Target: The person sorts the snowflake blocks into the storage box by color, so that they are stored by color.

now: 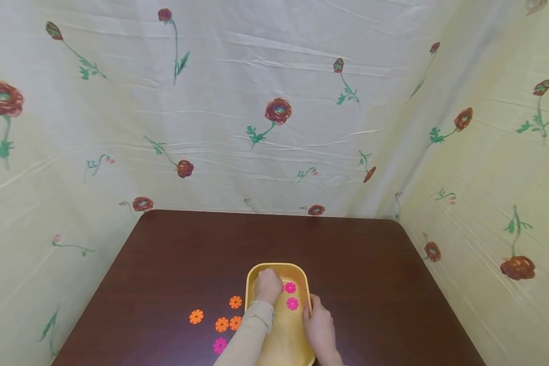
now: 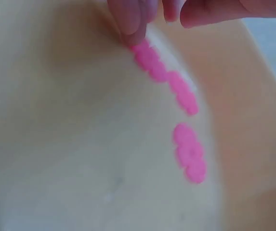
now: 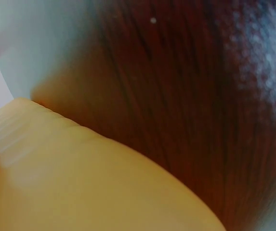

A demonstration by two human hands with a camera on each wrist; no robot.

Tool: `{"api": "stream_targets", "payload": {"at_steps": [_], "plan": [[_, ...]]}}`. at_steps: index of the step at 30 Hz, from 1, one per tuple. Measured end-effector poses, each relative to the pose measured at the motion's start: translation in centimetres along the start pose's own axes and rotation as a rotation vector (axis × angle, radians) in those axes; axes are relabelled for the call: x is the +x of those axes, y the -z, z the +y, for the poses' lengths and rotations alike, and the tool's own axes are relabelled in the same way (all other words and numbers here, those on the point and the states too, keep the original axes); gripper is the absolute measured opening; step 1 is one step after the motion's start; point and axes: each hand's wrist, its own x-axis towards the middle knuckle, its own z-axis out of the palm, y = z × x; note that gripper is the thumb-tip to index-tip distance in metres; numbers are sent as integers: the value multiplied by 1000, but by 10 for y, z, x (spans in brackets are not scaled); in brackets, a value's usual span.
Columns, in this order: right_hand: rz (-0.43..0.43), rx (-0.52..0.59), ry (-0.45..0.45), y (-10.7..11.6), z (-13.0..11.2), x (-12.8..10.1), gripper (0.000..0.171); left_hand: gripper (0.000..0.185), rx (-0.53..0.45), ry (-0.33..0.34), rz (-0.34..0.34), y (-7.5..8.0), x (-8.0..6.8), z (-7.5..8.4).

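A yellow tray (image 1: 254, 270) sits on the dark brown table near its front edge. Two pink flower-shaped discs lie in it: one (image 1: 290, 287) beside my left hand, the other (image 1: 292, 303) just in front of it. My left hand (image 1: 268, 284) reaches into the tray with curled fingers. In the left wrist view its fingertips (image 2: 134, 29) grip the edge of the nearer pink disc (image 2: 150, 60), which looks tilted; the second disc (image 2: 190, 153) lies flat. My right hand (image 1: 319, 328) grips the tray's right rim, thumb inside. The right wrist view shows only the tray wall (image 3: 80, 183) and the table.
Several orange discs (image 1: 235, 302) and one pink disc (image 1: 219, 345) lie on the table (image 1: 164, 264) left of the tray. Flower-printed cloth (image 1: 274, 112) walls the table at the back and on both sides.
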Motion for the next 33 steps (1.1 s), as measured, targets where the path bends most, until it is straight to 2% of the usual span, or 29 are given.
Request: {"api": "stream_targets", "payload": {"at_steps": [5, 10, 18, 23, 33], "plan": [[-1, -9, -2, 0, 1, 0, 25, 18, -6, -61, 10, 15, 0, 9], [-9, -10, -5, 1, 0, 0, 26, 9, -1, -121, 72, 34, 0, 19], [-23, -21, -23, -1, -1, 0, 25, 7, 5, -130, 145, 59, -1, 23], [-33, -20, -30, 0, -3, -2, 26, 5, 7, -142, 169, 70, -3, 11], [-48, -16, -3, 0, -2, -1, 28, 10, 61, -130, 175, 95, -5, -34]]}}
